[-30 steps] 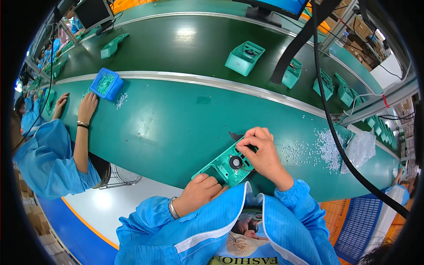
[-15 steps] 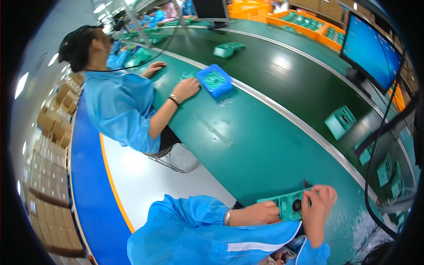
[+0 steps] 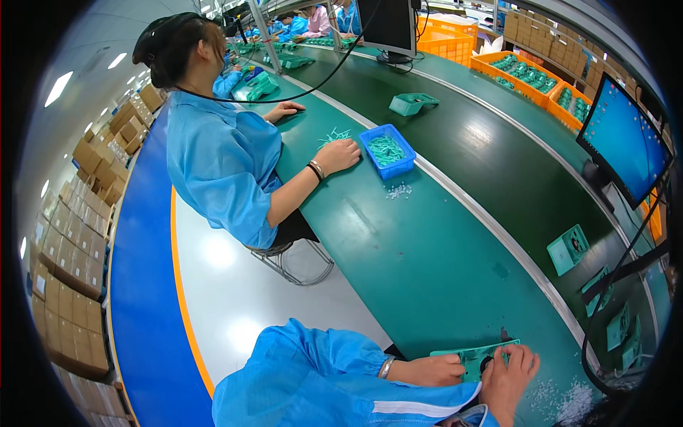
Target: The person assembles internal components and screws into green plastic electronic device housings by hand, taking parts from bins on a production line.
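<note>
A green moulded plastic housing (image 3: 470, 358) lies on the bench at the lower right, in front of me. A dark round part (image 3: 486, 364) shows in it beside my right fingers. My left hand (image 3: 442, 370) is closed on the housing's left side, fingers curled at its near edge. My right hand (image 3: 509, 376) bends over the right end, its fingertips pressed on the housing near the dark part. Whether a small piece sits under those fingertips is hidden. A small dark object (image 3: 504, 334) is just beyond the housing.
White granules (image 3: 573, 403) are scattered right of my hands. Along the right runs a dark green belt (image 3: 455, 135) with several green housings (image 3: 568, 250). A co-worker (image 3: 220, 156) sits ahead left, one hand near a blue basket (image 3: 390, 168) of green pieces. A monitor (image 3: 626, 139) and black cable (image 3: 589, 327) stand right.
The view has swung, so the bench and co-worker appear farther right. My right hand, raised in a pinch over the housing before, is now lower against it. My left hand keeps its hold.
</note>
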Available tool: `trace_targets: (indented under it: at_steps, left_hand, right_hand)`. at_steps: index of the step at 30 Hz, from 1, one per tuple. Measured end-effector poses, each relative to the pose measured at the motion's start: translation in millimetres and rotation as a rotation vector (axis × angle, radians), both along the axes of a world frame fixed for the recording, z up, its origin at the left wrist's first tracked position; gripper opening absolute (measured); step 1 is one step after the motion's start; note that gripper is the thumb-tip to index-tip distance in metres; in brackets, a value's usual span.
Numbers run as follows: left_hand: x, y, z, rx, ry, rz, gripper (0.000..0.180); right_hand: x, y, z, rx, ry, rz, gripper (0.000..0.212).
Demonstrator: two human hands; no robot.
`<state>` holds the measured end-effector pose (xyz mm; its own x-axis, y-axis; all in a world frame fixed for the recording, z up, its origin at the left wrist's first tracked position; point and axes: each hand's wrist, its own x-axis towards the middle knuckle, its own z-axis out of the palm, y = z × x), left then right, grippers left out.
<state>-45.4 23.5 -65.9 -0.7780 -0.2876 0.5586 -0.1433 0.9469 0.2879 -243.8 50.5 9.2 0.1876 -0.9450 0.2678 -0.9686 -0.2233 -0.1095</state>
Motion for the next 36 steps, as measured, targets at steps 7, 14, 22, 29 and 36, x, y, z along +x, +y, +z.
trace_targets:
  at_steps: [7,14,22,29,36]
  left_hand:
    - [2,8,17,-0.163,-0.103,0.099,0.018]
    - [6,1,39,-0.141,-0.007,0.172,0.020]
    - [7,3,52,-0.155,-0.042,0.408,0.017]
    - [-8,-9,44,-0.155,-0.029,0.461,0.013]
    - [-7,-10,41,-0.146,-0.032,0.476,0.013]
  right_hand:
    - [3,12,8,0.040,-0.106,-0.008,0.037]
    - [-36,40,23,-0.106,-0.194,-0.040,0.047]
    - [-186,100,16,-0.247,-0.390,-0.339,0.021]
    - [-196,90,-6,-0.233,-0.452,-0.253,0.010]
    - [-190,58,-18,-0.205,-0.347,-0.144,0.011]
